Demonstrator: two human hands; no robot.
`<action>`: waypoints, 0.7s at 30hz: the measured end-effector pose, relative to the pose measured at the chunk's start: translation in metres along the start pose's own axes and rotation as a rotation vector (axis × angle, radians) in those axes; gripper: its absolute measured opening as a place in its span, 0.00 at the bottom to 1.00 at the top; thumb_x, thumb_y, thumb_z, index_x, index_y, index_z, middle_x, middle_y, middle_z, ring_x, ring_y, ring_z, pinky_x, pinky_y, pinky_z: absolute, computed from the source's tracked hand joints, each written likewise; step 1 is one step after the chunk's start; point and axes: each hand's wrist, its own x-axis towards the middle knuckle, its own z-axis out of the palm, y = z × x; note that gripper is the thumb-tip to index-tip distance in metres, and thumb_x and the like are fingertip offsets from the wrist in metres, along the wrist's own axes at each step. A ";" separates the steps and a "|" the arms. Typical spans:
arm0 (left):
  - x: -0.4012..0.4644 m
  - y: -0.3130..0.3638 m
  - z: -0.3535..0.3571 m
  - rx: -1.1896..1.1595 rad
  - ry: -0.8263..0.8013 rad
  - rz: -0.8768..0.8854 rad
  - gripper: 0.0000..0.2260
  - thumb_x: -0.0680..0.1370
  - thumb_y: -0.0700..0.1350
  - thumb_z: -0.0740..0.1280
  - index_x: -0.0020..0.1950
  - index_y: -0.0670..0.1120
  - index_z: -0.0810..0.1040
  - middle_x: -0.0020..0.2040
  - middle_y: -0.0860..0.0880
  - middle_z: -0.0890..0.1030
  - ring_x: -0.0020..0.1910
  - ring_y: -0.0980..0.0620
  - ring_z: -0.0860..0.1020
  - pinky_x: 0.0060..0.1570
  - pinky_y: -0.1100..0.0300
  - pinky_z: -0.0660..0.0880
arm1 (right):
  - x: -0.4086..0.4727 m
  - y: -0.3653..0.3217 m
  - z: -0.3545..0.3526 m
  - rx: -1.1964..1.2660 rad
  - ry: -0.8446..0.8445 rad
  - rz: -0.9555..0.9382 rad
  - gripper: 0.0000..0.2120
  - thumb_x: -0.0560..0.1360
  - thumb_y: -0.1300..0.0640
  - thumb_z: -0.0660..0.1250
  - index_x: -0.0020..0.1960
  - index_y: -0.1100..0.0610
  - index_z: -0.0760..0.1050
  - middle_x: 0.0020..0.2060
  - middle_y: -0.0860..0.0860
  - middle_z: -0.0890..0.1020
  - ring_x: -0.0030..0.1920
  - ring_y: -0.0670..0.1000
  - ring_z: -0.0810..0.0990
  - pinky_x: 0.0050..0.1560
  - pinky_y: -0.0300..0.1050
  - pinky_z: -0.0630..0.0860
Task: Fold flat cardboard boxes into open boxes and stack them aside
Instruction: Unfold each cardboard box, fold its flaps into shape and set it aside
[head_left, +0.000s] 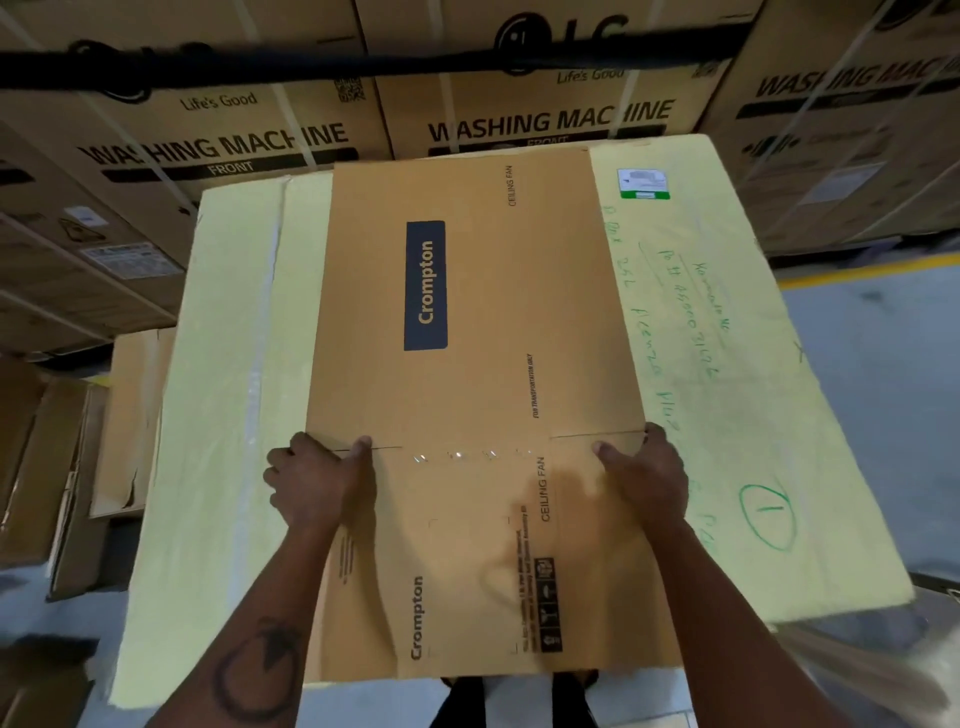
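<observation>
**Flat carton gripped at near flaps, not yet opened**

Carton (467, 364), brown, printed "Crompton" and "CEILING FAN", lies flat on a pale yellow wrapped surface (727, 389), long axis running away from the person. Left hand (317, 483) curls over the left edge at the crease where the near flaps start, thumb on top. Right hand (644, 478) does the same on the right edge, fingers wrapped under and out of sight. Both hands closed on the carton, holding nothing else.

Step looks like the start of erecting: blank still collapsed. Next move likely needs the sides pushed or lifted so the tube squares up, then bottom flaps folded.

Near end of carton slightly blurred. Any stack of finished boxes not identifiable; loose cardboard (119, 431) at left unclear. Washing machine boxes (545, 119) stand behind.
</observation>
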 end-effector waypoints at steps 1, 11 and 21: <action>-0.006 -0.001 -0.001 -0.017 0.001 -0.030 0.42 0.67 0.71 0.73 0.66 0.41 0.70 0.64 0.36 0.73 0.65 0.32 0.71 0.62 0.36 0.73 | -0.004 0.006 -0.005 -0.012 -0.023 -0.009 0.40 0.69 0.38 0.76 0.74 0.55 0.68 0.66 0.57 0.79 0.64 0.62 0.79 0.66 0.58 0.75; -0.089 0.032 -0.036 -0.055 0.104 0.131 0.15 0.82 0.48 0.67 0.59 0.37 0.70 0.54 0.33 0.81 0.53 0.32 0.80 0.44 0.48 0.70 | -0.043 -0.009 -0.055 -0.103 -0.040 -0.315 0.28 0.80 0.57 0.71 0.74 0.60 0.63 0.56 0.63 0.83 0.55 0.65 0.83 0.49 0.49 0.75; -0.177 0.052 -0.026 -0.186 0.123 0.233 0.10 0.86 0.45 0.60 0.57 0.38 0.73 0.53 0.35 0.81 0.51 0.34 0.79 0.43 0.50 0.71 | -0.059 0.023 -0.132 -0.260 0.098 -0.426 0.26 0.80 0.57 0.70 0.74 0.60 0.66 0.53 0.59 0.85 0.52 0.62 0.84 0.46 0.51 0.77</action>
